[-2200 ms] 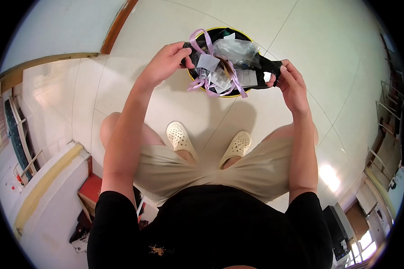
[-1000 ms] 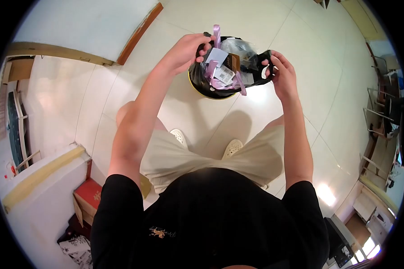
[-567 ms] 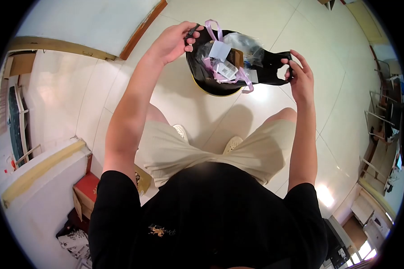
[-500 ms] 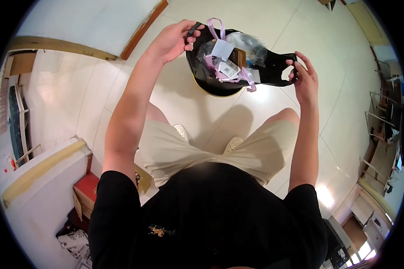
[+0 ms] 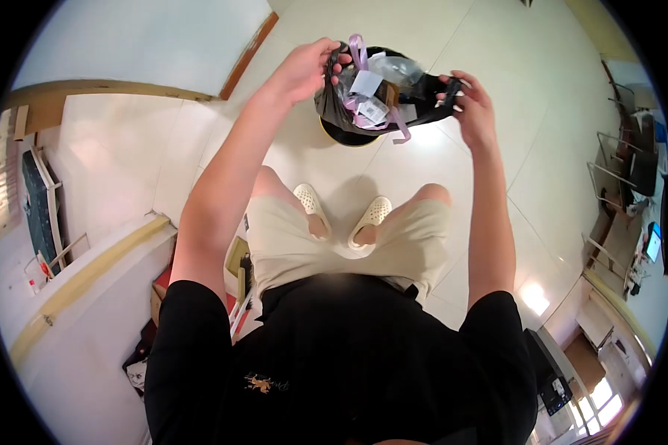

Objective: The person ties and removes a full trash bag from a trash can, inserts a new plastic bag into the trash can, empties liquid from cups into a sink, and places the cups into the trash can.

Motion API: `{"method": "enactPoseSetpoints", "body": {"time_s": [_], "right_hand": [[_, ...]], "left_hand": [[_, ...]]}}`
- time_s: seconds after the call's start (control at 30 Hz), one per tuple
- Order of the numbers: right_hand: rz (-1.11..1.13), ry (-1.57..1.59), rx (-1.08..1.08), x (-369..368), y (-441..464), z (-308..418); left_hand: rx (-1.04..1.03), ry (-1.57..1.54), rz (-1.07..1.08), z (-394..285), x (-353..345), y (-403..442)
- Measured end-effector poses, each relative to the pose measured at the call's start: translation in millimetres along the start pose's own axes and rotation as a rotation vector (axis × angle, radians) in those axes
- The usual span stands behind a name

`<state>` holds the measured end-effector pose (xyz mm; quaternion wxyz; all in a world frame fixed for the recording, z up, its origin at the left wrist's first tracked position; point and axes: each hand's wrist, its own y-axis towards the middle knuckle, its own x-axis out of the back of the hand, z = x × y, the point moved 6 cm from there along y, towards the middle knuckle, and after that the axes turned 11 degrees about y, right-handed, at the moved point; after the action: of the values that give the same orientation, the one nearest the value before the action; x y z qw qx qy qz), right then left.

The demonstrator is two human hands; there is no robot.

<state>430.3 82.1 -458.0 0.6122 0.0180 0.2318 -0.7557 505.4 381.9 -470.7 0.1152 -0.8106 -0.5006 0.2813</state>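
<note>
A black plastic bag [image 5: 338,104] hangs between my two hands, full of crumpled clear plastic [image 5: 398,70], a lilac ribbon [image 5: 358,52], a white label [image 5: 372,111] and a small brown piece. My left hand [image 5: 309,68] is closed on the bag's left handle. With bent fingers, my right hand [image 5: 470,105] grips the right handle. Below the bag, partly hidden by it, stands a round black bin [image 5: 349,137] with a yellow rim.
Pale tiles make up the floor [image 5: 542,141]. My feet, in cream clogs [image 5: 373,213], are behind the bin. A wooden-edged door or panel [image 5: 250,55] is at upper left, a low wall [image 5: 89,285] at lower left, chairs [image 5: 614,174] at far right.
Compared with half a second ago, my right hand has come inward to the left, and the bag is bunched narrower. Earlier the bag lay lower in the bin; now it is raised partly out.
</note>
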Motion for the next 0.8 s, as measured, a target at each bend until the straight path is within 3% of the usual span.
{"method": "enactPoseSetpoints", "body": {"time_s": [0.2,0.47,0.6,0.63,0.8], "right_hand": [[-0.060,0.086,-0.043,-23.3,-42.1,115.5],[-0.039,0.198,0.026,-60.7,-126.3,316.5],[-0.051,0.247,0.044,-67.7,-151.0,341.8],[0.045,0.304,0.060,-76.4,-165.6,342.2],[-0.079,0.455,0.158,-90.9,-223.5,335.9]], "left_hand": [[0.042,-0.104,-0.021,-119.2,-50.2,-61.6],[-0.130,-0.128,0.059,-306.3,-118.9,-176.1],[-0.177,-0.076,0.241,-327.2,-144.7,-196.6],[-0.151,-0.108,0.270,-320.6,-152.0,-205.1],[-0.089,0.049,0.451,-295.6,-224.1,-228.8]]}}
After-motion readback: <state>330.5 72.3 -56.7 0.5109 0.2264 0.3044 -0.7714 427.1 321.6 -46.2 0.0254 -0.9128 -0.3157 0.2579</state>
